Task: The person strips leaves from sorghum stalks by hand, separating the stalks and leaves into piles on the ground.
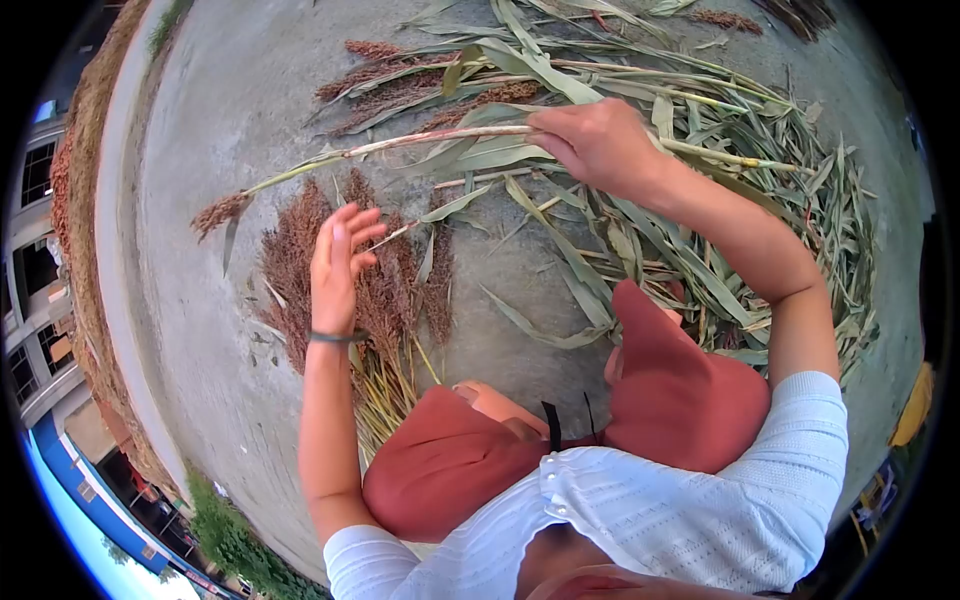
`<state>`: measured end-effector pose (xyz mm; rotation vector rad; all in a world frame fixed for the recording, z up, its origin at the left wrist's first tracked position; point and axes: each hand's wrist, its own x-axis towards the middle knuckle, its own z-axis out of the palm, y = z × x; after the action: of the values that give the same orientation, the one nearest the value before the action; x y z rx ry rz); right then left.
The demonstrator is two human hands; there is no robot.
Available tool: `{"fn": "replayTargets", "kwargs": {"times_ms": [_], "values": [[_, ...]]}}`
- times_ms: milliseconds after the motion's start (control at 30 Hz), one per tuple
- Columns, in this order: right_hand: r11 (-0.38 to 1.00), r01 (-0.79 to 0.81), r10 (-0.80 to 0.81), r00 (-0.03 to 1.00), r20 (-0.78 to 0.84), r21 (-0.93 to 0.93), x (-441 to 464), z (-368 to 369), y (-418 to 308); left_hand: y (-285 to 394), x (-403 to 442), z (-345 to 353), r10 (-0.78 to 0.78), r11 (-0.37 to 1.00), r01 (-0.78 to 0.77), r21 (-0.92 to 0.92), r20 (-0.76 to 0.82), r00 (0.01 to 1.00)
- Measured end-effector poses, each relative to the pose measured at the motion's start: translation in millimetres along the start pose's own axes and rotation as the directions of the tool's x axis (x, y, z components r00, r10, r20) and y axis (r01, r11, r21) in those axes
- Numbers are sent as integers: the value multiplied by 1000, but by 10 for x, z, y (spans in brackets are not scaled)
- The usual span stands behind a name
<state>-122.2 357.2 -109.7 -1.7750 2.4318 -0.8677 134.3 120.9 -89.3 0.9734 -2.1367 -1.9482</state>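
Note:
My right hand [600,148] is closed around a long sorghum stalk [420,139], which stretches out to the left above the ground. A small reddish-brown seed head [222,212] hangs from its far left end. Below that stalk, my left hand [343,258] is raised with its fingers apart, holding nothing. Under the left hand lies a bundle of cut sorghum heads [298,265], its thin yellow-green stems [378,400] running down beside my left knee. More sorghum stalks with heads [395,95] lie beyond the held one.
A big heap of green leaves and stalks [800,220] spreads over the right side of the concrete ground [210,130]. My knees in red-brown trousers [690,400] frame the near side. Buildings [50,330] and plants [235,540] show at the left edge.

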Motion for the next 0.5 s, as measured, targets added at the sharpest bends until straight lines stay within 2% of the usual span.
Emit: {"fn": "replayTargets", "kwargs": {"times_ms": [67,167,200,233,267,300,333,400,433,500], "values": [[1000,0,0,1000,14,2,3,138,-84,173,371,199,-95,916,29,-400,-145,985],[994,112,-110,983,144,-8,-167,294,-179,249,825,204,-76,807,-108,-580,-284,956],[982,165,-176,975,134,90,-257,312,-219,266,940,210,-110,816,-126,-564,-366,924],[991,114,-120,990,81,72,-284,257,-246,292,1030,237,-142,824,-144,-548,-446,884],[996,72,-74,997,27,58,-263,190,-264,329,1001,289,-170,799,-108,-592,-394,903],[998,34,-32,999,-28,54,-236,153,-281,302,939,396,-98,799,-131,-587,-342,935],[999,-16,17,1000,-18,39,-183,146,-199,273,817,488,-93,857,-49,-513,-248,964],[999,16,-18,998,-64,-28,-115,282,-5,176,636,620,-132,925,99,-367,-64,989],[997,31,-37,996,-87,-67,-84,319,46,121,586,639,-165,963,159,-216,-8,986],[993,77,-77,997,0,-92,13,369,-115,250,592,853,-267,938,229,-261,-116,957]]}}
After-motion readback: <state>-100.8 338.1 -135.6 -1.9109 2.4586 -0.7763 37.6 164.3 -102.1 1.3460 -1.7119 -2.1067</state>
